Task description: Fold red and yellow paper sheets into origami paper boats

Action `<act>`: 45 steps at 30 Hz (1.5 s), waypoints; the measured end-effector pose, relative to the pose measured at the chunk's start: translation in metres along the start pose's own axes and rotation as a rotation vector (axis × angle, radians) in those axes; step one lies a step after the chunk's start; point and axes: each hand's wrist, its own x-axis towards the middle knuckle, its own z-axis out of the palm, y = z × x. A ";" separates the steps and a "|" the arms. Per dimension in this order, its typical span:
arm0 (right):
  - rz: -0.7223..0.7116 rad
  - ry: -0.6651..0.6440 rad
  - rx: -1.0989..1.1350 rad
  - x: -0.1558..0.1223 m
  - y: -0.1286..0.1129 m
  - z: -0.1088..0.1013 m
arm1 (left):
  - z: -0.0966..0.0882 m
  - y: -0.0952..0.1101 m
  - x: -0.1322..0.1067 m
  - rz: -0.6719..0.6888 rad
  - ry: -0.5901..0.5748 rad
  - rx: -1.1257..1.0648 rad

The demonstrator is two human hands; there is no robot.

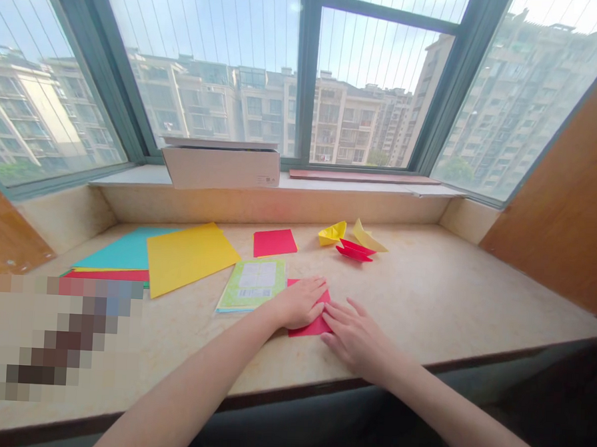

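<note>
A sheet of red paper lies flat on the stone sill in front of me, partly covered by both hands. My left hand rests flat across its middle and left side, fingers stretched toward the upper right. At the paper's right edge, my right hand lies with its fingers spread and the fingertips touching the sheet. Just left of my left hand is a green-and-white packet of paper in clear wrapping. Whether the red sheet has a fold under my hands is hidden.
Folded paper pieces, yellow, red and pale yellow, stand beyond my hands. Red squares lie behind the packet. Large yellow and blue sheets are at left. A white box sits by the window.
</note>
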 end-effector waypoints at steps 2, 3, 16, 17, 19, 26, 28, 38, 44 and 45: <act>-0.036 0.039 0.006 -0.005 -0.008 0.002 | -0.002 0.002 0.000 -0.001 0.013 0.023; -0.045 0.049 0.006 -0.007 -0.011 0.003 | -0.004 0.003 0.000 0.001 0.019 0.037; 0.030 0.073 -0.102 -0.038 0.035 -0.022 | -0.034 0.079 -0.046 -0.087 0.026 0.253; 0.018 0.085 -0.099 -0.042 0.034 -0.023 | -0.036 0.089 -0.054 -0.100 0.024 0.260; -0.040 0.089 -0.050 -0.051 0.028 -0.026 | -0.037 0.107 -0.069 -0.166 0.028 0.257; -0.211 -0.059 0.080 -0.066 0.008 -0.027 | -0.013 0.121 -0.101 -0.162 0.112 0.133; -0.228 -0.035 0.048 -0.066 0.009 -0.025 | -0.006 0.117 -0.111 -0.127 0.135 0.088; -0.430 0.189 -0.032 -0.072 0.036 -0.013 | -0.014 0.119 -0.126 0.114 0.226 0.271; -0.455 0.281 0.056 -0.040 0.065 -0.001 | -0.028 0.100 -0.095 0.153 0.353 0.393; -0.459 0.294 0.063 -0.032 0.070 -0.001 | -0.032 0.093 -0.088 0.128 0.372 0.392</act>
